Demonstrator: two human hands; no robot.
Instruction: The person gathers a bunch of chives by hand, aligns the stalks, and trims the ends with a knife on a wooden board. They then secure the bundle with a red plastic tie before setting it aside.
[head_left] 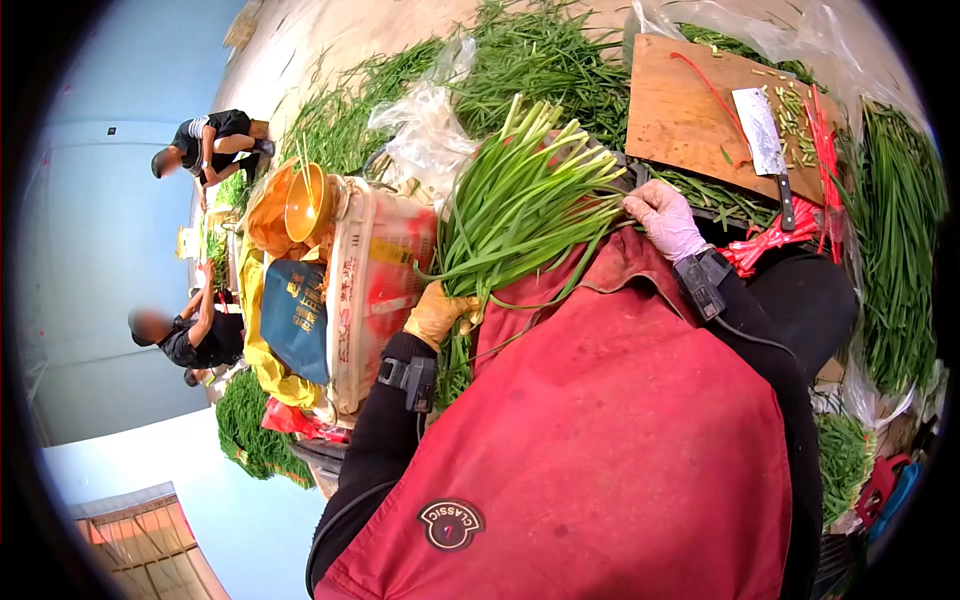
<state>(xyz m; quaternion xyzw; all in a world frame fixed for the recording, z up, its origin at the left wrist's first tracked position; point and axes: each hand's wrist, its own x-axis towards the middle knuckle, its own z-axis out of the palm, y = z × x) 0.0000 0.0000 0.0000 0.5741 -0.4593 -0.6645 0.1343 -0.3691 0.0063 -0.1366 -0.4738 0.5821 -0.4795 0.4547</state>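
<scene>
The loose bunch of long, flat green leaves with pale stem ends [530, 205] lay directly ahead of you, between your two hands, against the far part of your dark-red cloth apron [620, 430]. Its long axis ran on a diagonal: the leafy tips pointed back and left, and the pale ends fanned out forward and right. Your right hand [667, 220], in a thin pinkish glove, was the nearer to those pale ends, with thumb and fingers pinched on a few strands at the bunch's right edge. Your left hand [443, 315], in a yellowish glove, sat at the leafy end with its fingers curled against the leaves; you could not tell whether it gripped any.

Just left of the leaves stood a whitish plastic bucket with red print [400, 270]. Beyond your right hand, a flat brown wooden board [665, 110] carried a broad steel cleaver with a black handle [760, 130], and shiny red plastic ties [775, 245] lay by its near edge.
</scene>
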